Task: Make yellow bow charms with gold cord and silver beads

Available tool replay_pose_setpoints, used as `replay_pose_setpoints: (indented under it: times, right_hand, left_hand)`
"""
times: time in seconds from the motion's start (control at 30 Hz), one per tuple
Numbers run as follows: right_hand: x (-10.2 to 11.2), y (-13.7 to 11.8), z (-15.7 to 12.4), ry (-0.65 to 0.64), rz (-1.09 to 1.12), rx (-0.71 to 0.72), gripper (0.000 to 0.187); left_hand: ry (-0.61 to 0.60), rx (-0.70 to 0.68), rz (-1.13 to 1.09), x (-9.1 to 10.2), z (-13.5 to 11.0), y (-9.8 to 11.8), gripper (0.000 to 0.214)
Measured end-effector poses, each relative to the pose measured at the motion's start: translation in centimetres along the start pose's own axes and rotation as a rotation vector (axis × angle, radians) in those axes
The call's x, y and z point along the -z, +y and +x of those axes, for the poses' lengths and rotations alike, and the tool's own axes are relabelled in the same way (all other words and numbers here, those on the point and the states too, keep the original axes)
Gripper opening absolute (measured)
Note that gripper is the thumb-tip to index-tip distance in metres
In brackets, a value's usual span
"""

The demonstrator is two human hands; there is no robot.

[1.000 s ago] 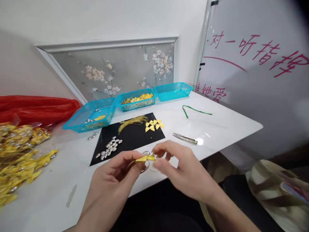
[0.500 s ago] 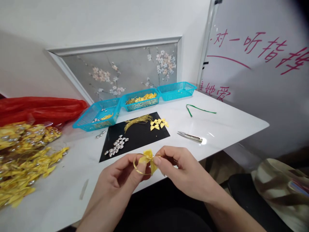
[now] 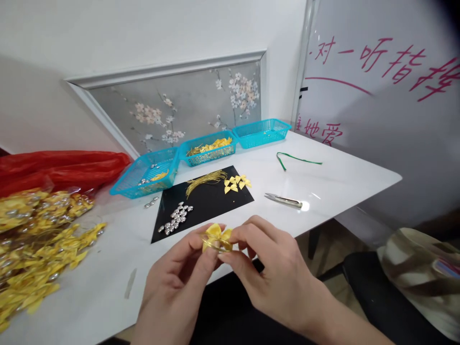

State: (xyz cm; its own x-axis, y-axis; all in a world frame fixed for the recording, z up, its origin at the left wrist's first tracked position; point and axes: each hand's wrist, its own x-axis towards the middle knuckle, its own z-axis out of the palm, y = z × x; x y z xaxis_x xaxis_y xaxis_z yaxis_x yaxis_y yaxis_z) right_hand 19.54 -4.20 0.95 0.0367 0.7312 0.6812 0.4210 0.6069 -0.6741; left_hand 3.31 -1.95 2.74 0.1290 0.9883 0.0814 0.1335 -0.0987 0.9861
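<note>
Both my hands meet at the near edge of the white table (image 3: 334, 184), pinching a small yellow ribbon bow (image 3: 216, 235) with a loop of gold cord. My left hand (image 3: 179, 282) grips it from the left with thumb and forefinger. My right hand (image 3: 273, 273) pinches it from the right. Just beyond them lies a black mat (image 3: 212, 203) carrying silver beads (image 3: 176, 218), a bundle of gold cords (image 3: 205, 178) and a few yellow bows (image 3: 236, 183).
Three turquoise baskets (image 3: 262, 132) line the back of the table; the middle one holds yellow pieces. Thread snips (image 3: 283, 200) and a green wire (image 3: 296, 160) lie to the right. A heap of finished yellow bows (image 3: 36, 239) and a red bag (image 3: 57, 167) lie at the left.
The bow turned from flat to facing up, and its gold cord loop drew in close under it. Both hands shifted slightly while keeping their pinch.
</note>
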Motion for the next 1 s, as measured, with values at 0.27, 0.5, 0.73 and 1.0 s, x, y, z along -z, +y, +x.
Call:
replay_pose_setpoints:
  times: [0.27,0.5,0.73,1.0]
  right_hand:
    - [-0.3,-0.2,0.5,-0.039,-0.010,-0.018,0.017]
    - [-0.5,0.1,0.5,0.105,-0.256,0.269,0.018]
    - [0.1,-0.1,0.5,0.070,-0.007,0.091,0.008]
    - [0.7,-1.1,0.2,-0.005,0.295,-0.083,0.019]
  left_hand:
    - [0.077,-0.200,0.304,0.1,-0.4,0.0,0.011]
    - [-0.103,-0.255,0.242,0.5,-0.1,0.4,0.005]
    - [-0.154,-0.093,-0.007,1.2,0.0,-0.3,0.013]
    - [-0.082,-0.070,-0.009,1.4,-0.2,-0.6,0.014]
